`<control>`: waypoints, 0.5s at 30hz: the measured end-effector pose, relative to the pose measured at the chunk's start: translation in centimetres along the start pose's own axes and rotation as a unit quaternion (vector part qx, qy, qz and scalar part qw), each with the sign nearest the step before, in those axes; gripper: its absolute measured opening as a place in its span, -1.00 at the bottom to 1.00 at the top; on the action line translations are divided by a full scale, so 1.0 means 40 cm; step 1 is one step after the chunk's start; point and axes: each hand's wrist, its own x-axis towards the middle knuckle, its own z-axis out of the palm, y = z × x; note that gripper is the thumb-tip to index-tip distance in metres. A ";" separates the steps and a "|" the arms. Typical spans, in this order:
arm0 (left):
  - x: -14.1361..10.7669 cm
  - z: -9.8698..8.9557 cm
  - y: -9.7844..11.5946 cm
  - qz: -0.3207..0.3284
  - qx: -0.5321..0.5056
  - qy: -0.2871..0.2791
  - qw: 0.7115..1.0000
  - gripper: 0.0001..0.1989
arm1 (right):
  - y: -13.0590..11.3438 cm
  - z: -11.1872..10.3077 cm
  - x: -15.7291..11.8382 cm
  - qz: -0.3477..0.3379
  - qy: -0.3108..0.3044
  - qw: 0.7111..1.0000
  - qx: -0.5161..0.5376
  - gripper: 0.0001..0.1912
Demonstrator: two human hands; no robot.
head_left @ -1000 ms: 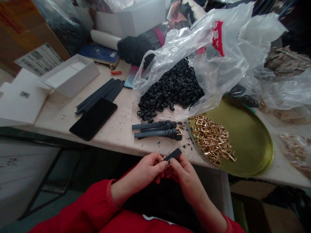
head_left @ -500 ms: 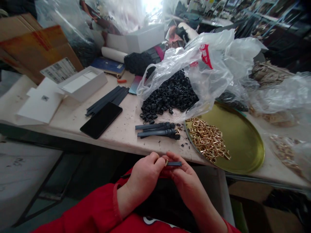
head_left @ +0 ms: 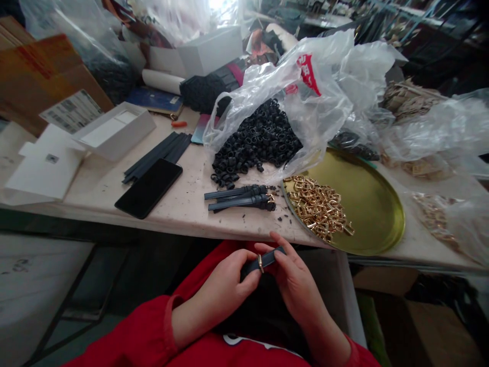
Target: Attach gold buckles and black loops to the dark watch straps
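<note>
Between my hands, just below the table's front edge, is a dark strap (head_left: 269, 258) with a gold buckle (head_left: 261, 263) around it. My left hand (head_left: 229, 280) pinches the strap left of the buckle, its thumb close to the metal. My right hand (head_left: 296, 278) grips the strap's other end between thumb and fingers. Part of the strap is hidden by my left hand. On the table ahead lies a small stack of buckled straps (head_left: 239, 199). To its right, a round gold tray (head_left: 374, 204) bears a heap of gold buckles (head_left: 319, 206).
A clear plastic bag (head_left: 324, 97) spills black strap loops (head_left: 255, 142) behind the stack. Left of it lie a black phone (head_left: 148, 187), flat dark strips (head_left: 158, 153) and an open white box (head_left: 114, 131). A cardboard box (head_left: 53, 76) stands at the far left.
My hands have turned the strap so that more of it and the buckle show. My left thumb has shifted beside the buckle. The view has moved slightly, so the table things appear further left and higher.
</note>
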 end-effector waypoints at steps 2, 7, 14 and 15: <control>0.009 -0.003 0.003 -0.028 -0.038 -0.010 0.999 -0.79 | -0.003 0.000 0.009 0.000 -0.002 1.000 0.004 -0.49; 0.034 0.001 -0.002 -0.051 -0.083 -0.015 0.995 -0.82 | -0.013 -0.003 0.032 0.020 0.013 1.000 -0.010 -0.52; 0.057 0.004 -0.013 -0.041 -0.036 0.003 0.999 -0.82 | -0.021 -0.011 0.055 0.036 0.023 0.999 -0.023 -0.55; 0.059 0.004 -0.014 -0.041 -0.027 0.004 0.999 -0.82 | -0.021 -0.012 0.057 0.036 0.023 0.999 -0.027 -0.55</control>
